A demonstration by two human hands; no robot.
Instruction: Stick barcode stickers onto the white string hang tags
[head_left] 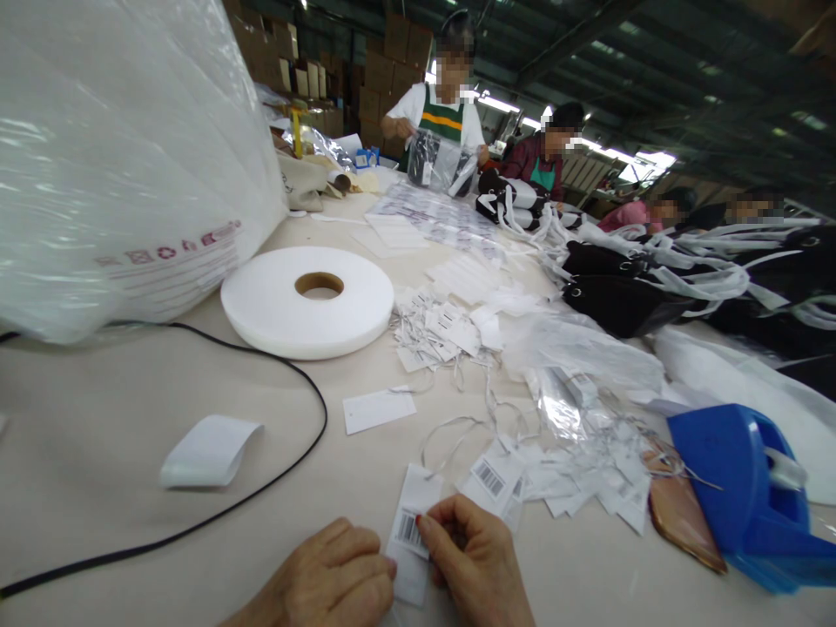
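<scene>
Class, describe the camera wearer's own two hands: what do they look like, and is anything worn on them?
The left grip and right grip are bare human hands, ungloved. No sleeve, ring or watch is visible. A small red spot, perhaps nail polish, shows on one right fingertip.

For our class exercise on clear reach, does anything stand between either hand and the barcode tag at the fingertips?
Nothing visible does: the right hand touches the barcode tag, and the left hand is at its lower left edge.

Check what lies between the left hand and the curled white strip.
Head view: a long black cord runs between the left hand and the strip.
</scene>
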